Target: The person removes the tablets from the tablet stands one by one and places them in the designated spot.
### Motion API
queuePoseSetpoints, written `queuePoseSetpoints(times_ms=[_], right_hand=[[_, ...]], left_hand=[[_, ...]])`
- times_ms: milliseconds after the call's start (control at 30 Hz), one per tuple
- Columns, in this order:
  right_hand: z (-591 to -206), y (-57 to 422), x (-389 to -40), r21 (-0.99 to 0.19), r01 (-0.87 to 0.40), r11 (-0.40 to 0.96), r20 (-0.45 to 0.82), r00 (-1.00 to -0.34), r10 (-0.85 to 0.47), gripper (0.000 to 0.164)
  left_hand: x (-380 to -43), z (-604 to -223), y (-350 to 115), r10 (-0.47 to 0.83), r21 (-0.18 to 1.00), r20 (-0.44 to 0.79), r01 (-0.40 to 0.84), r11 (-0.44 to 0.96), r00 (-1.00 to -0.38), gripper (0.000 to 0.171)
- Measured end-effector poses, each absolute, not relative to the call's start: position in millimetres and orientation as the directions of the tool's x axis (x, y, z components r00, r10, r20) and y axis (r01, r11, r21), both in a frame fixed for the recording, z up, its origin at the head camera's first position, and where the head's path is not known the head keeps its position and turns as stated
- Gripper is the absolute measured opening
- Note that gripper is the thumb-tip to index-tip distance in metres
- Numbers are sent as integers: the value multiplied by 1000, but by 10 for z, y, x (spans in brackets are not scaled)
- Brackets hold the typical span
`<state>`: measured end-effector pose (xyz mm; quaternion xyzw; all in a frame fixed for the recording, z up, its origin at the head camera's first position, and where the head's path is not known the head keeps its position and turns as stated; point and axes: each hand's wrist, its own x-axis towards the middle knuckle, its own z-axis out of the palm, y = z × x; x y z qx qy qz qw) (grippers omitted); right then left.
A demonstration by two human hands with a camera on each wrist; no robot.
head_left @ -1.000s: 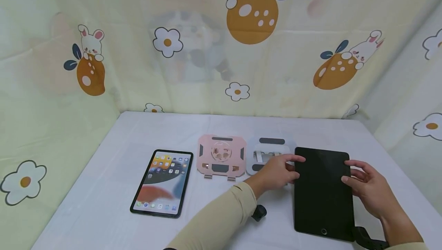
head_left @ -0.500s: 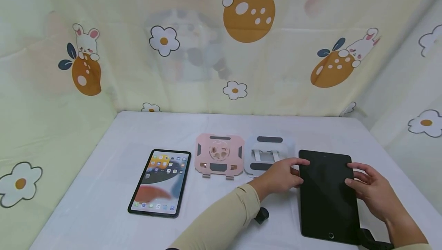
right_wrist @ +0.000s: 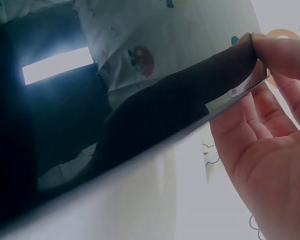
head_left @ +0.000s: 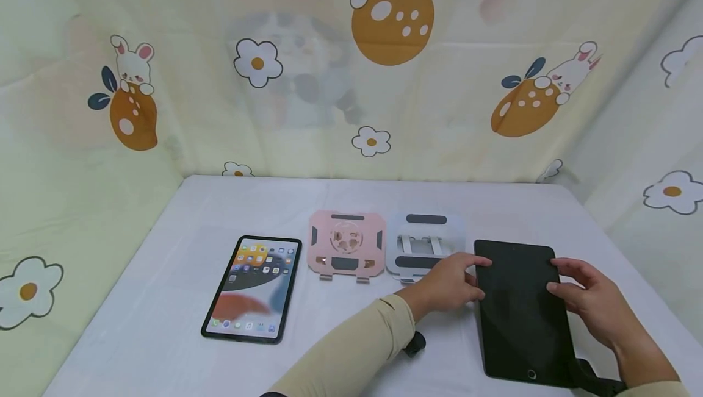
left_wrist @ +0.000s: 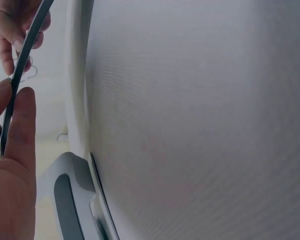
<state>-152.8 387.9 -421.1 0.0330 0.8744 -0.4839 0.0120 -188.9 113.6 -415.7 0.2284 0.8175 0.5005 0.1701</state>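
A black tablet [head_left: 524,314] with a dark screen and a round home button is held at the right of the table in the head view. My left hand [head_left: 447,282] pinches its left long edge near the top. On the opposite edge, my right hand [head_left: 590,299] grips it with the thumb on the screen side and the fingers behind. The left wrist view shows the tablet's thin edge [left_wrist: 21,65] between thumb and fingers, clear of the cloth. Glossy reflections cover the screen [right_wrist: 155,120] in the right wrist view.
A lit tablet [head_left: 252,290] lies on the white table [head_left: 165,299] at the left. Behind, a pink stand [head_left: 347,244] and a pale blue stand [head_left: 425,241] lie flat side by side. Patterned curtains [head_left: 307,153] enclose the back and sides.
Both hands have shifted the black tablet slightly right and toward me, with its lower end swinging a little right. The head view has turned slightly. The grips are unchanged.
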Motion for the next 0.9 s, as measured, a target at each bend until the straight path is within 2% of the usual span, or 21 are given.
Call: queuePoseSetpoints(times_ms=[300,467,700,900], right_hand=[[-4210,3910,-1555,-805,112,583,-116,-993,30,63],[-4182,3893,-1555,-784,117,609,-122,-992,34,64],[-4175,3901,-1559,-759,135,637,-143,-989,39,64],[-4194,3905,-1562,-773,157,614,-169,-985,40,67]], left_hand=[[-1874,-4182,1142,515,858,-16,253,447,-857,47],[-1850,-4177,1138,505,858,-31,236,456,-863,45],[-1850,-4201,1083,486,891,-108,132,434,-867,44],[-1867,-4206,1056,480,890,-110,129,437,-870,43]])
